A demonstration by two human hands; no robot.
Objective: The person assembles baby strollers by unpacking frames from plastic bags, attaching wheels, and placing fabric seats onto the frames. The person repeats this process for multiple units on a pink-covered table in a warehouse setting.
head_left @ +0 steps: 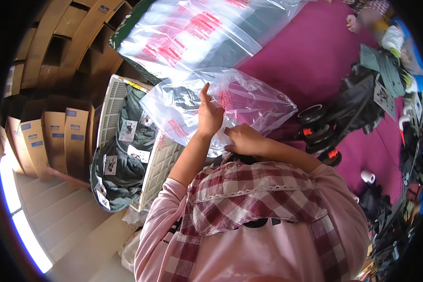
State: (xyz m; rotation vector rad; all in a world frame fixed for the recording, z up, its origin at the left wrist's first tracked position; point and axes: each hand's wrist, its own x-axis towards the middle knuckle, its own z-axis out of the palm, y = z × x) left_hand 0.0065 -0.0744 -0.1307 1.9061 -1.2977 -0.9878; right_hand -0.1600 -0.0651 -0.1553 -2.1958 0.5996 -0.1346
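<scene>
A loose, crinkled clear plastic bag (263,101) with red print lies bunched in front of me over the magenta surface. My left hand (210,115) is on its near part, one finger stretched upward and the others curled into the film. Close beside it, my right hand (245,139) is closed on the bag's near edge, next to my body. Beyond them a stack of flat clear bags (197,35), also printed in red, rests on a dark green box.
Left of me, a white plastic crate (109,110) holds dark grey-green fabric pieces with tags. Brown cartons (54,131) stand farther left. On the right, a black folded stroller frame (345,110) with wheels lies on the magenta cloth (291,51). Another person's hand (351,22) shows far right.
</scene>
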